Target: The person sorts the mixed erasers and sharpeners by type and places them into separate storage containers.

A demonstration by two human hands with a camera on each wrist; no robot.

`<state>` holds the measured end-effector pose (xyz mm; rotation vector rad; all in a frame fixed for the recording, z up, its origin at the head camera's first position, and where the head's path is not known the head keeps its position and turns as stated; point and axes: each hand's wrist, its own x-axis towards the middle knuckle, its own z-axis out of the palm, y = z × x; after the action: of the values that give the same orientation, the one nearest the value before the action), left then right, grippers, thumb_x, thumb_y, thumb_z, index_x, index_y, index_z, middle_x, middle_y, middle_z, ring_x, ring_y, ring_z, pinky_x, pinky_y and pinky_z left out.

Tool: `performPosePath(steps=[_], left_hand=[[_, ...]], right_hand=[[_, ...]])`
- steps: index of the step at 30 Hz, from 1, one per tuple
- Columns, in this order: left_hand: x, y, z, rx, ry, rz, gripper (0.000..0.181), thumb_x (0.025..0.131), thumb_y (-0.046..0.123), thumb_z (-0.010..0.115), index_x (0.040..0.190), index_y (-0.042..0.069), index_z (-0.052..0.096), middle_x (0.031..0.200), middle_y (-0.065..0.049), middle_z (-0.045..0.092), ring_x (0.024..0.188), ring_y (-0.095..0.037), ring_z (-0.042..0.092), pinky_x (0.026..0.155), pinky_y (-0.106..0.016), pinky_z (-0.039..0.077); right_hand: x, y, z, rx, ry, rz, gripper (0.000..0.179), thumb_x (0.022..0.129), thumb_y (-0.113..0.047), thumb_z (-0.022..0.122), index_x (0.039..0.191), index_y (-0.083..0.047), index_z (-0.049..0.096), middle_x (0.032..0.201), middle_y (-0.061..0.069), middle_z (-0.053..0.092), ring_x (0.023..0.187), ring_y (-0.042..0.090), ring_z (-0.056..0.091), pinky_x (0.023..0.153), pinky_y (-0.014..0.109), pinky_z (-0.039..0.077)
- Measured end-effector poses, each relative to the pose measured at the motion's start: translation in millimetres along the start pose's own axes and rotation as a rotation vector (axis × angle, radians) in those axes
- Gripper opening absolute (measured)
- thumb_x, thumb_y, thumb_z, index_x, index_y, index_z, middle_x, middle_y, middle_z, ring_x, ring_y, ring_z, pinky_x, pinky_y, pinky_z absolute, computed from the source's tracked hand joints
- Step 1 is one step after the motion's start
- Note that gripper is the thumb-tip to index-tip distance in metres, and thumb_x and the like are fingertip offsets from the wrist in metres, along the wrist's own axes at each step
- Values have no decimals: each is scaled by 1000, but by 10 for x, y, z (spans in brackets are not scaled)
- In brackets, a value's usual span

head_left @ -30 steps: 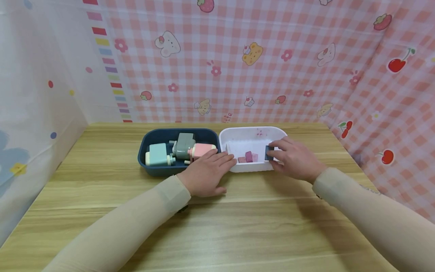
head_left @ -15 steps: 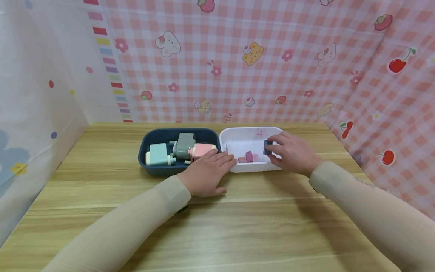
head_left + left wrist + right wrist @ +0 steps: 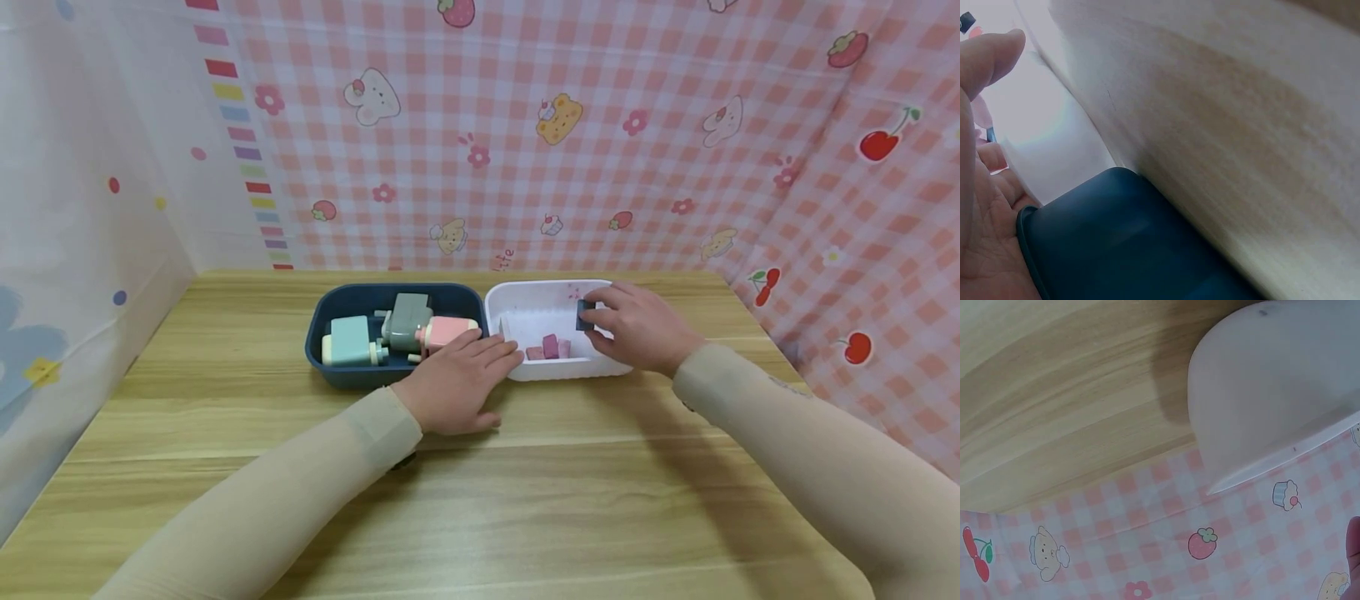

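Observation:
In the head view my right hand (image 3: 636,327) pinches a small dark blue-grey rectangular block (image 3: 582,316) between thumb and fingers, over the white bin (image 3: 525,290). Several small pink blocks (image 3: 550,346) lie near that bin's front wall. My left hand (image 3: 459,383) rests flat across the adjoining rims of the white bin and the navy bin (image 3: 318,333), fingers straight. The left wrist view shows its palm (image 3: 991,250) against the navy rim. Inside the navy bin lie crank pencil sharpeners: a mint one (image 3: 349,340), a grey-green one (image 3: 408,321) and a pink one (image 3: 447,332), partly hidden by my left hand.
Both bins stand side by side at the back of a wooden table (image 3: 480,508). A pink checked cloth (image 3: 510,158) hangs behind and to the right, a white printed cloth (image 3: 97,250) to the left. A pale flat piece (image 3: 505,325) leans inside the white bin's left end.
My right hand has moved left and slightly away from me with the dark block, from the white bin's right end towards its middle. My left hand has stayed put.

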<state>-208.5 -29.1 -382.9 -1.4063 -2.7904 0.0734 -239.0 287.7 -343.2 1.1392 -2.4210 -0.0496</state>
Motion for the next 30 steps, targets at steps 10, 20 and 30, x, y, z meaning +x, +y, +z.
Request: performPosePath(steps=[10, 20, 30], left_hand=[[-8, 5, -15, -3, 12, 3, 91, 95, 59, 68, 167, 17, 31, 173, -2, 33, 162, -22, 27, 135, -46, 14], [-10, 3, -21, -4, 10, 2, 91, 95, 59, 69, 167, 17, 31, 173, -1, 33, 162, -21, 27, 135, -46, 13], [-11, 6, -15, -8, 9, 2, 91, 95, 60, 68, 167, 18, 31, 173, -2, 34, 162, -21, 27, 135, -46, 13]], right_hand=[[117, 26, 2, -7, -1, -15, 21, 87, -18, 85, 103, -5, 82, 116, 16, 76, 102, 33, 72, 86, 45, 63], [240, 66, 42, -36, -29, -27, 18, 90, -19, 83, 102, -5, 82, 113, 14, 76, 100, 31, 70, 89, 43, 62], [349, 43, 73, -47, -69, -25, 20, 91, -20, 82, 105, -6, 82, 116, 13, 75, 105, 30, 70, 95, 44, 60]])
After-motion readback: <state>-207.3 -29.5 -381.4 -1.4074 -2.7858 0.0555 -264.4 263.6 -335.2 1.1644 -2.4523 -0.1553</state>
